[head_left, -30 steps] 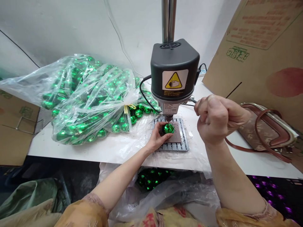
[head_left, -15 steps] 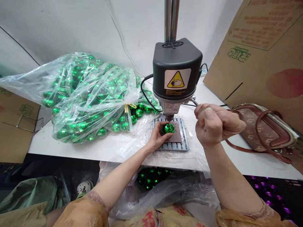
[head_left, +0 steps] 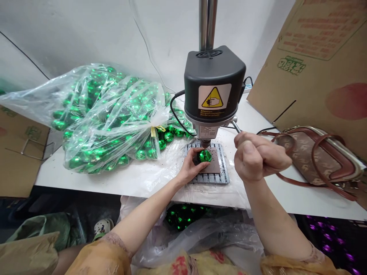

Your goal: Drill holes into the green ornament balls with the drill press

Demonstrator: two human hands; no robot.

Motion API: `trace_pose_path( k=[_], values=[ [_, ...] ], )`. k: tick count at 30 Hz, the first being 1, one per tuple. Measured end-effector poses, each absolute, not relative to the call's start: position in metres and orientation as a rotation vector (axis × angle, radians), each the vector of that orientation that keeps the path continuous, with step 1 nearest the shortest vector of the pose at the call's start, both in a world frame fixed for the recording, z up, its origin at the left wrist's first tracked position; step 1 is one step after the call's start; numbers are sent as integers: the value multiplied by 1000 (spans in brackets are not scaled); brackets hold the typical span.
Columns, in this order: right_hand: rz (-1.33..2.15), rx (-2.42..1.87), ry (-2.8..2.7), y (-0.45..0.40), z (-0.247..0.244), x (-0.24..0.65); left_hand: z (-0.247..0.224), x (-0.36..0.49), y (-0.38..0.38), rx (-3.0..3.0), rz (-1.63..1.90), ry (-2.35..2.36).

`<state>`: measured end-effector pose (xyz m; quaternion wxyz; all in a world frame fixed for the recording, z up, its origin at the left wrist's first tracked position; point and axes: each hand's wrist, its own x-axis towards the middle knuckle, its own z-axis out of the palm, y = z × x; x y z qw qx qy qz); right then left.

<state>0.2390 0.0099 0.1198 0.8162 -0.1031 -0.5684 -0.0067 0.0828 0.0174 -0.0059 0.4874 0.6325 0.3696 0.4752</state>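
A shiny green ball rests on the brown pad of the drill press base. My left hand curls round the ball's left side, thumb in front and fingers behind. Directly above it is the chuck of the black drill press, its tip at the top of the ball. At the machine's right, my right hand is closed in a fist round the drill press lever; most of the lever is hidden in the fingers.
A clear plastic bag full of green balls lies at the left, with loose balls beside it. A brown handbag and a cardboard box stand at the right. More green balls sit in plastic below the table edge.
My right hand has moved slightly down and to the left with the lever. My left hand and the green ball have stayed in place.
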Motion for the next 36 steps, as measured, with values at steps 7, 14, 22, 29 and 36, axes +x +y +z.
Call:
trace_pose_path(
  k=[7,14,22,29,36],
  values=[
    [301,-537,-1066,5,182,236,7,84,8,1568,1227,1066],
    [321,-557,-1062,9,189,240,46,35,-75,2157,563,1038],
    [268,-574,-1034,6,187,233,43,-2,-33,2367,641,1258],
    [270,-551,-1035,8,185,235,59,15,107,2034,285,2340],
    [268,-538,-1028,7,184,235,51,25,123,2034,222,2296]
  ],
)
